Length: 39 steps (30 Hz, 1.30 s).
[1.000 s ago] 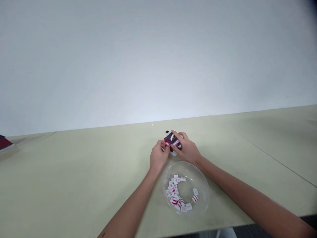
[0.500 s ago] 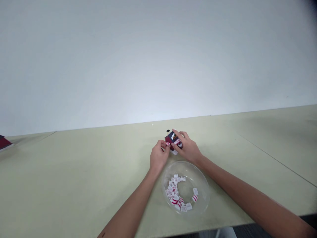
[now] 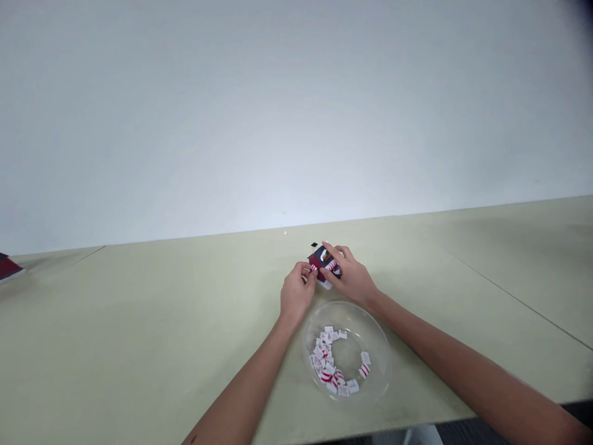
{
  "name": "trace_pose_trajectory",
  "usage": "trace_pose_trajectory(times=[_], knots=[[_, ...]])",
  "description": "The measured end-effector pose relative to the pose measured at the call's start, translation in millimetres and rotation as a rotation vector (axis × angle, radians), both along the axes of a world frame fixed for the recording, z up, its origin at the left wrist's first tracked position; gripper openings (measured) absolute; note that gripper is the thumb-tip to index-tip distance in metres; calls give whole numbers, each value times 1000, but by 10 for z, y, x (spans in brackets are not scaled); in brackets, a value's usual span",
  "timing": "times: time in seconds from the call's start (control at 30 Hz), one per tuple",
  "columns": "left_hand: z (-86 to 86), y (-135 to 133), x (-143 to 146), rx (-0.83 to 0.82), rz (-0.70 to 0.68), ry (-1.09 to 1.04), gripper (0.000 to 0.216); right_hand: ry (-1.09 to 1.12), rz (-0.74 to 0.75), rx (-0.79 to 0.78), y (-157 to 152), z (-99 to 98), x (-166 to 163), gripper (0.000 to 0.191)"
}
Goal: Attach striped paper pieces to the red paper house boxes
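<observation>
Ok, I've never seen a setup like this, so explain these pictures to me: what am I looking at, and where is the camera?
No machine here: these are a person's own bare hands, filmed by one camera worn on the head, looking forward and down. The left hand and the right hand both grip a small dark blue and red packet marked with red and white stripes; it is too small to tell exactly what it is. On the pale green table, nearer the person, sits a round clear bowl holding many small white pieces with red stripes. A dark red item shows at the far left edge of the view.
</observation>
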<state>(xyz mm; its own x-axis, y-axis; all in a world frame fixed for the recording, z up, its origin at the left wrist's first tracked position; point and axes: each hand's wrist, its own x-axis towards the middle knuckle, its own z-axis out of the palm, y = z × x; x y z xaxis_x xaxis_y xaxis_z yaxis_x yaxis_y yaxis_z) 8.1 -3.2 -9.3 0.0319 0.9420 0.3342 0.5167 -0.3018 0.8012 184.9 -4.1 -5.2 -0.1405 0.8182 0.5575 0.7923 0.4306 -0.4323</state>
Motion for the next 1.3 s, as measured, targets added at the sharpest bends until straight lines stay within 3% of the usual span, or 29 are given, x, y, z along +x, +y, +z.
trace_pose_trajectory(times=[1.3], knots=[[20, -21, 2, -12, 7, 18, 19, 11, 22, -17, -33, 27, -10, 65]])
